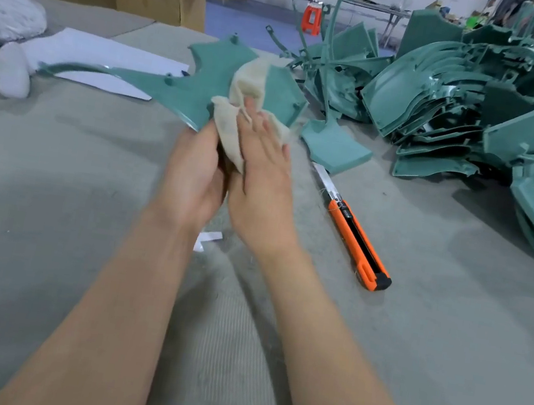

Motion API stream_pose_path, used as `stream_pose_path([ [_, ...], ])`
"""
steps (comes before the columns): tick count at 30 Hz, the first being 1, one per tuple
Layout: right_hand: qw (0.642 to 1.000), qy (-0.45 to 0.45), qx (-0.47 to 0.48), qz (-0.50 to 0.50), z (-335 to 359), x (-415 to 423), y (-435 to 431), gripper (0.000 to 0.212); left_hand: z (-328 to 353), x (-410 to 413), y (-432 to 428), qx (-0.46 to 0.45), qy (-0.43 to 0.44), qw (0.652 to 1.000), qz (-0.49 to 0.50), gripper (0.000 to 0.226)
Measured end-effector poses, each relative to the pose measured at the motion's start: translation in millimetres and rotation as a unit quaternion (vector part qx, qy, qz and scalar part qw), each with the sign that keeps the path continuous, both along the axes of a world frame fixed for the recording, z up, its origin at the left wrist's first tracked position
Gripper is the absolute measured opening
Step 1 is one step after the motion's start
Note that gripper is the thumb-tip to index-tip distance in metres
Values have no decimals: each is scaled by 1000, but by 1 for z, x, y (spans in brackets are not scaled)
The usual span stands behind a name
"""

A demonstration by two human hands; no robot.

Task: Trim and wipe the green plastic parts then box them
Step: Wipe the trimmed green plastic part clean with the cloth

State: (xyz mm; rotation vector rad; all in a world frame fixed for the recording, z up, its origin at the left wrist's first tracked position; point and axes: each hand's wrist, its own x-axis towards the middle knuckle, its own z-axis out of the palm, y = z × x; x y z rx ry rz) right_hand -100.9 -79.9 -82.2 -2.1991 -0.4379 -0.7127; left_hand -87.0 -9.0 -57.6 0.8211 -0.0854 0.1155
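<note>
Palm of right hand [259, 180] on cloth [246, 86]

— On the grey table cover [53, 187], far left?
— A white sheet of paper [107, 57], lying flat; just beside it a pale wrapped lump [12, 74] and a bulging white bag [3, 10].
— Nearer the front?
— A small white paper scrap [208, 238].
— Beyond the table?
— A red stool [312, 18] on blue floor [247, 22], near a long metal bench [357, 2].

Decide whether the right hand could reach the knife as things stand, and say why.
Probably yes. The knife lies bare on the table just right of the right hand, nothing between them. That hand presses the cloth on the part, so it must leave the cloth first.
</note>
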Motion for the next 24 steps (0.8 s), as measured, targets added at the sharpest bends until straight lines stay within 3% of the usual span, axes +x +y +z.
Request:
stream_pose_path([
  [2, 995, 8, 68, -67, 6, 13, -23, 54, 0, -4, -4, 46, -6, 999, -16, 25],
  [4, 982, 58, 149, -103, 7, 19, -52, 45, -3, -9, -13, 156, -9, 987, -27, 17],
  [7, 923, 113, 306, -205, 9, 22, -83, 24, -6, -10, -13, 221, -26, 974, -51, 14],
  [9, 878, 72, 403, -250, 15, 19, -100, 13, -7, -9, -6, 222, -46, 972, -63, 16],
  [10, 884, 51, 410, -220, 19, 16, -102, 15, -7, -9, -3, 240, -55, 968, -58, 15],
  [12, 926, 62, 362, -90, 21, 9, -94, 14, -8, -7, -1, 275, -63, 959, -38, 13],
  [14, 970, 120, 210, -12, 17, 6, -79, 32, -7, -7, 0, 267, -61, 962, -15, 12],
  [15, 983, 125, 135, -2, 16, 4, -72, 46, -6, -7, 1, 254, -58, 966, -7, 13],
  [17, 990, 78, 90, -73, 17, 11, -65, 35, -5, -6, 4, 227, -54, 972, -14, 16],
  [18, 984, 39, 131, -118, 18, 13, -66, 22, -4, -7, 5, 223, -55, 973, -26, 17],
  [19, 974, 22, 172, -146, 19, 16, -69, 23, -4, -8, 5, 228, -58, 971, -38, 17],
  [21, 948, 78, 263, -161, 19, 18, -75, 35, -5, -8, 3, 257, -70, 962, -58, 18],
  [24, 857, 139, 460, -188, 15, 18, -89, 36, -6, -9, 2, 278, -81, 955, -66, 18],
])
